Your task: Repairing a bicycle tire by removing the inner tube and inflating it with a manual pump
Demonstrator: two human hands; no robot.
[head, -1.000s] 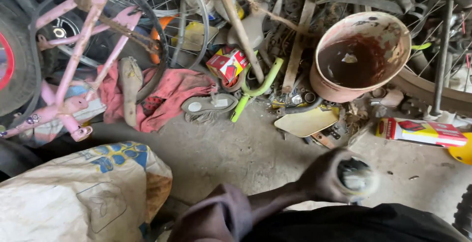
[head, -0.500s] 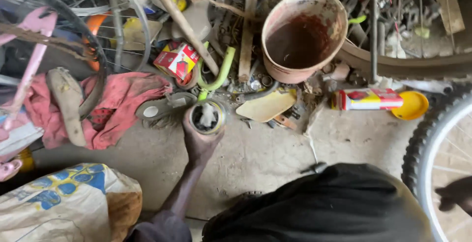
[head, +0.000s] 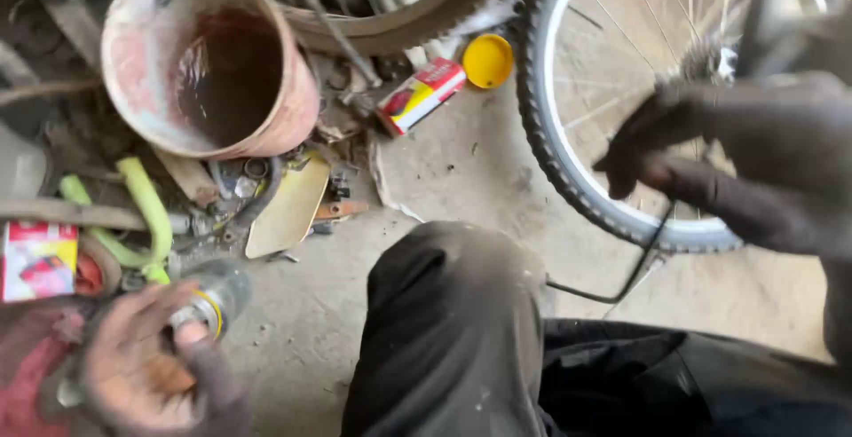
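Lower left of the frame: left hand (head: 146, 370), blurred, grip closed around a small round tin (head: 209, 299) with a yellow band, low over the concrete floor (head: 461, 180). Right side: right hand (head: 701, 157) against the tyre of a bicycle wheel (head: 568, 162); grip partly curled, cannot tell whether pinching anything. Upper left: rusty bucket (head: 142, 73) holding dark liquid, scrap and a green tube (head: 146, 215) beside it. Risks, judging from this: tin slipping from a loose hold and spilling; bucket tipped by a knee (head: 453, 313); fingers caught in spokes if the wheel turns.

Dusty concrete floor (head: 461, 171) (scrap-cluttered); daylight
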